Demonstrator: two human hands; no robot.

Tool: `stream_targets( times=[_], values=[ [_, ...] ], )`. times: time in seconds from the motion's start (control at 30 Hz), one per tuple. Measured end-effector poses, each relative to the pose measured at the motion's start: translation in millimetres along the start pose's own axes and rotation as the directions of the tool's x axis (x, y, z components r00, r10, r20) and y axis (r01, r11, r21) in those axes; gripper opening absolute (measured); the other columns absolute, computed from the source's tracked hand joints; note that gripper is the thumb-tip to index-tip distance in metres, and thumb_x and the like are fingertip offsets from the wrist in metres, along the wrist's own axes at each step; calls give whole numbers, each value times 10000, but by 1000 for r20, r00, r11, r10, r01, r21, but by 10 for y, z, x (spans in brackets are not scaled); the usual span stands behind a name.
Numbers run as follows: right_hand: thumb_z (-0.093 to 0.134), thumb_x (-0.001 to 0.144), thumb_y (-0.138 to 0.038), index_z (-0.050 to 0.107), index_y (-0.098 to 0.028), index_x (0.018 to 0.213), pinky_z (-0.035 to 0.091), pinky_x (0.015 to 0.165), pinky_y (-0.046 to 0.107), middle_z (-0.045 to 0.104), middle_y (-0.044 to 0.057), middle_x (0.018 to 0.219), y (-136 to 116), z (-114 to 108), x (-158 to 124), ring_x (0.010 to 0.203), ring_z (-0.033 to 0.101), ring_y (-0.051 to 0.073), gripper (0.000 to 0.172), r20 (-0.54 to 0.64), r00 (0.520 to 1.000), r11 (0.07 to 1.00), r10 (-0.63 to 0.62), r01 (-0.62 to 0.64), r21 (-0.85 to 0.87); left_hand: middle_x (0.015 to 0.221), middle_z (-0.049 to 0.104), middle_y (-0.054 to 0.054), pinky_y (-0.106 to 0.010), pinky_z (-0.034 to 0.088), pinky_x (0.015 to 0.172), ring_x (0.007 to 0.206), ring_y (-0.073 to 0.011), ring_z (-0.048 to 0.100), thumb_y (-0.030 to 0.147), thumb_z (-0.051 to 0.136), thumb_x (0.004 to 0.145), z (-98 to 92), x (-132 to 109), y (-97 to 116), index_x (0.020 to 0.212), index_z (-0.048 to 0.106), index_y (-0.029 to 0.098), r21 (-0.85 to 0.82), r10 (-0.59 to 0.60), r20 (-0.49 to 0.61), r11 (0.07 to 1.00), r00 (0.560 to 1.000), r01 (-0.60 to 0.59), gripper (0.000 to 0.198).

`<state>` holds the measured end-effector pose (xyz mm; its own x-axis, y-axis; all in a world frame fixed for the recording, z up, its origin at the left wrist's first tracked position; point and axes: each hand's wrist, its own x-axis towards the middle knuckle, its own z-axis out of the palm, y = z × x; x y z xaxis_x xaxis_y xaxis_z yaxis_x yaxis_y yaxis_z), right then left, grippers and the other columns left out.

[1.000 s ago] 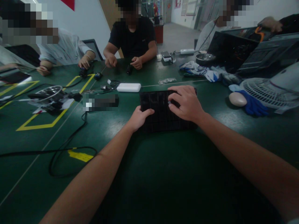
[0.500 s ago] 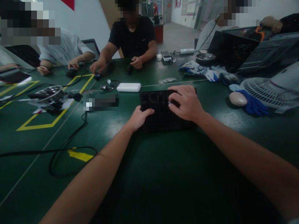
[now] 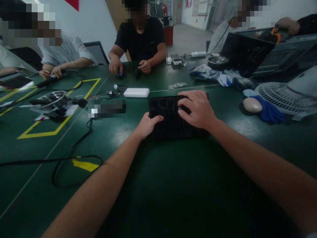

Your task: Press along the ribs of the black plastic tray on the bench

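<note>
A flat black rectangular panel, darkly patterned and with its kind unclear, lies on the green table in front of me. My left hand grips its left edge, thumb laid over the top and the other fingers hidden below. Over the panel's upper right part rests my right hand, its fingers curled together. Something small and greyish shows at the fingertips, too small to name.
A white power bank-like block lies beyond the panel. Left of it are a black cable and a metal bowl of dark parts. At right sit a pale computer mouse, a blue glove and a fan. Co-workers sit opposite.
My hands and the panel keep their places. Across the table, one person's hand has slid right with a small dark object; the person at far left has drawn their hands leftward.
</note>
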<state>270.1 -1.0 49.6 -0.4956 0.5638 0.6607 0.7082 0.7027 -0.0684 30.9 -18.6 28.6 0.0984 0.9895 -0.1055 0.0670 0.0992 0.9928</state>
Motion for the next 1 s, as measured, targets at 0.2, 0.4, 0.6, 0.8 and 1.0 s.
stream_targets(
  times=[0.2, 0.4, 0.6, 0.8, 1.0],
  values=[
    [565, 937, -323, 657, -248, 974, 348, 1005, 482, 642, 83, 1329, -6, -6, 0, 1217, 570, 300, 124, -4, 1000, 999, -22, 22, -32, 928, 720, -81, -436, 528, 889, 867, -254, 667, 378, 780, 625, 15, -17, 15, 907, 679, 154, -1, 6, 0, 1000, 1000, -6, 374],
    [574, 929, -322, 653, -250, 957, 346, 1005, 495, 640, 81, 1336, 0, -6, 1, 1218, 563, 310, 110, 3, 1000, 1000, -14, 14, -16, 926, 714, -72, -418, 532, 854, 879, -266, 667, 401, 771, 615, 3, -6, 13, 894, 666, 168, 32, 4, -1, 999, 1000, -4, 379],
    [574, 929, -325, 640, -242, 933, 351, 998, 489, 648, 83, 1321, -15, -15, 9, 1204, 568, 307, 106, 3, 1000, 1000, -7, 7, -22, 911, 710, -75, -412, 526, 848, 853, -252, 661, 392, 770, 628, 3, -8, 10, 895, 663, 164, 15, 7, 9, 1000, 1000, -7, 367],
    [581, 922, -345, 640, -244, 930, 348, 1003, 497, 650, 77, 1324, -8, -5, 11, 1200, 566, 313, 118, 7, 1000, 1000, 5, -5, -13, 935, 711, -87, -413, 523, 848, 860, -256, 658, 393, 759, 633, 14, -22, 29, 908, 668, 159, 24, 11, 11, 1000, 1000, -11, 372],
    [583, 917, -348, 623, -247, 925, 350, 1009, 488, 649, 74, 1319, -7, -6, 7, 1205, 569, 303, 110, 2, 1000, 1000, 2, -2, -14, 921, 712, -84, -422, 528, 862, 861, -257, 661, 383, 768, 625, 18, -23, 26, 904, 670, 156, 17, 7, -5, 1000, 1000, -7, 373]
  ],
)
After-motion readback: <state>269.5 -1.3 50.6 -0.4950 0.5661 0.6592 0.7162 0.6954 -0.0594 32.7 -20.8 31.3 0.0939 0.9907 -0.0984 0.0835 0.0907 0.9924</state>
